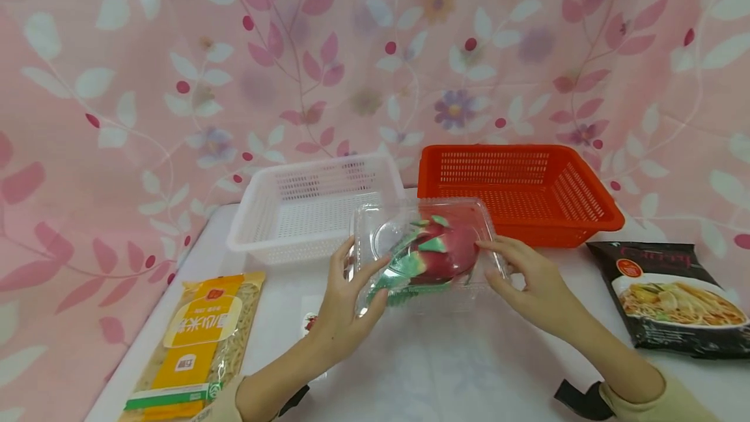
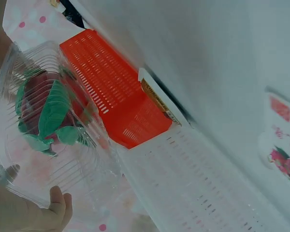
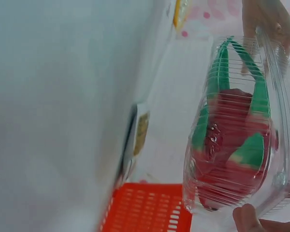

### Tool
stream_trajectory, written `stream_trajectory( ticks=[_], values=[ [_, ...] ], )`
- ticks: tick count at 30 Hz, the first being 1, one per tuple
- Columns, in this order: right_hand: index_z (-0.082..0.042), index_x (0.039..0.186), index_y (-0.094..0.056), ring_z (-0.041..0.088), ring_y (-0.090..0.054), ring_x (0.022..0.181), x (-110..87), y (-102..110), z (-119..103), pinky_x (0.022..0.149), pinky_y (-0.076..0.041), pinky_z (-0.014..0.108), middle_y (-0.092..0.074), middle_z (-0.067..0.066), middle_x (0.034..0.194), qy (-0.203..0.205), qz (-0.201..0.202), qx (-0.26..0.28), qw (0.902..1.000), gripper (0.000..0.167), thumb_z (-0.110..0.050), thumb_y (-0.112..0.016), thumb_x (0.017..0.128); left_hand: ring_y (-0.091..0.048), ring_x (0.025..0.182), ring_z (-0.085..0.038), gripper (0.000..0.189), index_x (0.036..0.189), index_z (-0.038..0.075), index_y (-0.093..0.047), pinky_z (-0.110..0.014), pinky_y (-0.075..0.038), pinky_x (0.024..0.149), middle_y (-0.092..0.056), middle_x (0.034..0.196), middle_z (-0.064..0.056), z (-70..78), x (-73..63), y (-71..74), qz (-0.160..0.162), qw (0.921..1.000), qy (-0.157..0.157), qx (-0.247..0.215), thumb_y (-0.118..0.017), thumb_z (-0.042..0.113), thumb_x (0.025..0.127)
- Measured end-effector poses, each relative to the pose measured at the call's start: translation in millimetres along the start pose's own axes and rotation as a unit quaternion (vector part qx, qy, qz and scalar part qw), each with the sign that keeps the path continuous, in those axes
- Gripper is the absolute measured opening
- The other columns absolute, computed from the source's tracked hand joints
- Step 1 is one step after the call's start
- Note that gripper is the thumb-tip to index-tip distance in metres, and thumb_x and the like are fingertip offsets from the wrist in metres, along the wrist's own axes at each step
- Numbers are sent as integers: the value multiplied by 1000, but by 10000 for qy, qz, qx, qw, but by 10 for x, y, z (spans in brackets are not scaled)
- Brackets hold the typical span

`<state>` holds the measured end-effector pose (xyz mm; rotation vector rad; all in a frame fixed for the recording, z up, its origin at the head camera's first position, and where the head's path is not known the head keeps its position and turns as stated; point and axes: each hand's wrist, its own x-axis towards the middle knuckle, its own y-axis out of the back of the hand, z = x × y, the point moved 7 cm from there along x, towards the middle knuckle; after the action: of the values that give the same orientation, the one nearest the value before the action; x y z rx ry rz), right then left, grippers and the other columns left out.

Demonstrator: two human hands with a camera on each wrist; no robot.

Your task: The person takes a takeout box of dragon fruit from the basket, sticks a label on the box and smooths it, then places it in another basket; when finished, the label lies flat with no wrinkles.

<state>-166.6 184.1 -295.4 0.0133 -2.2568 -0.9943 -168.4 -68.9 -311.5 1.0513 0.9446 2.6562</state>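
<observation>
- Grips the left end of the clear plastic box (image 1: 451, 202) with the left hand (image 1: 342, 308), one finger stretched over the upper face, thumb near the lower edge, another finger at the left side.
- Grips the right end of the box with the right hand (image 1: 536, 288), index finger and thumb set apart, tips on the plastic.
- Inside the box: a red dragon fruit (image 1: 442, 253) with green leaves, visible through ribbed plastic in both wrist views.
- Reaches in from the near side of the box, one forearm angled towards each end, beige sleeves (image 1: 662, 402) pushed back from the wrists.
- Behind the box, to its left: a white basket (image 1: 281, 253), mesh floor showing, front corner overlapped.
- Behind the box, to its right: a red basket (image 1: 545, 236), also with mesh floor showing.
- Left of the box, nearer: a yellow noodle packet (image 1: 193, 344), lying flat.
- Right of the box, well apart: a black food packet (image 1: 680, 305).
- Below the box's left end: a fruit-picture card (image 1: 308, 322), partly hidden.
- Under the box: a white table (image 1: 445, 370).
</observation>
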Motion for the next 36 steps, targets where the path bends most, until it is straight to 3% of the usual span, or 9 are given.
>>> stream_trajectory(
  ticks=[5, 10, 16, 23, 31, 36],
  values=[
    [-13, 124, -56, 14, -61, 82, -114, -123, -27, 64, -53, 29, -54, 13, 125, -215, -494, 118, 9985, 45, -12, -68, 81, -33, 123, -32, 46, 130, 24, -52, -52, -37, 94, -15, 147, -18, -4, -212, 31, -245, 9994, 21, 223, -60, 21, 85],
    [-17, 121, -58, 17, -60, 83, -200, -233, -18, 65, -53, 32, -54, 15, 125, -611, -902, 35, 9940, 41, -21, -69, 82, -42, 119, -32, 46, 124, 28, -58, -48, -46, 85, -21, 145, -14, -126, -360, 47, -603, 9959, 634, 222, -69, 24, 79],
    [-17, 119, -60, 30, -62, 88, -263, -345, -62, 62, -54, 37, -51, 24, 124, -622, -1160, 149, 9912, 39, -23, -70, 81, -47, 115, -33, 45, 116, 32, -63, -44, -50, 79, -27, 142, -9, -247, -469, 69, -774, 9908, 1100, 155, -75, 24, 73],
    [-18, 119, -60, 29, -62, 91, -291, -396, -61, 63, -54, 38, -51, 23, 125, -668, -1282, 55, 9895, 42, -21, -72, 79, -49, 112, -29, 46, 115, 33, -61, -47, -50, 76, -28, 141, -9, -287, -494, 69, -867, 9902, 1090, 123, -76, 26, 72],
    [-21, 120, -58, 34, -59, 97, -329, -467, 1, 62, -54, 41, -49, 23, 127, -897, -1608, 0, 9829, 40, -30, -67, 83, -51, 112, -21, 46, 114, 34, -60, -52, -47, 79, -30, 140, -12, -361, -512, 51, -1022, 9871, 1231, 19, -77, 29, 72],
    [-24, 121, -57, 38, -53, 107, -360, -474, -8, 74, -49, 55, -50, 19, 127, -790, -1547, -190, 9846, 40, -29, -67, 83, -53, 110, -26, 44, 119, 30, -57, -48, -50, 77, -26, 141, -14, -385, -522, 25, -1430, 9826, 1181, 95, -71, 36, 78]
  ],
)
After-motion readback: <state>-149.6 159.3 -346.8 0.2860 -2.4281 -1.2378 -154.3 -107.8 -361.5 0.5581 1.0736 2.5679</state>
